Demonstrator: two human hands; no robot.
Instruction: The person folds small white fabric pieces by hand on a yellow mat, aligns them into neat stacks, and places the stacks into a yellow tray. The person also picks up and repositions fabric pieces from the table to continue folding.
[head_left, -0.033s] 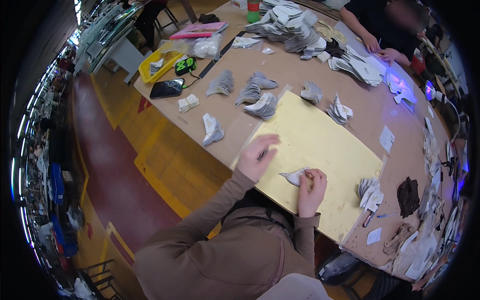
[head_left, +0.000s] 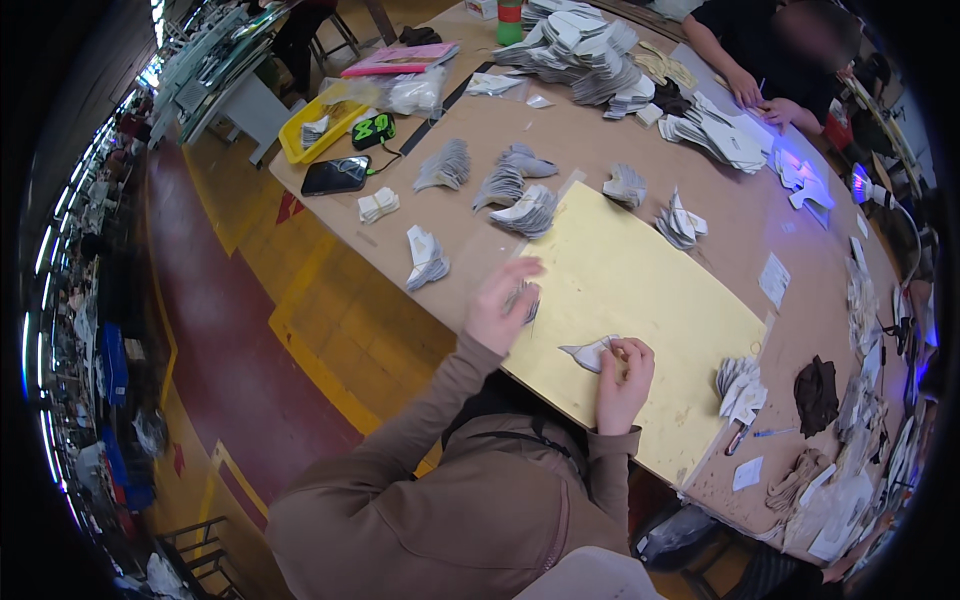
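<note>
My right hand rests on the yellow board with fingers bent, pinching the edge of a small white pointed cut piece that lies flat there. Over the board's left edge is my left hand, smeared by motion, with its fingers curled. A thin greyish edge shows between its thumb and fingers; what it belongs to is too blurred to name. Beyond the left hand lie fanned stacks of grey-white cut pieces, and a lone small stack sits near the table's left edge.
A phone, a yellow tray and a rubber-banded bundle lie at the left. Another white stack, a dark cloth and pens are at the right. Across the table a person works near a lit purple lamp.
My left hand has shifted slightly left and away from the white piece, and the greyish edge in its fingers shows more. My right hand stays in place on the piece.
</note>
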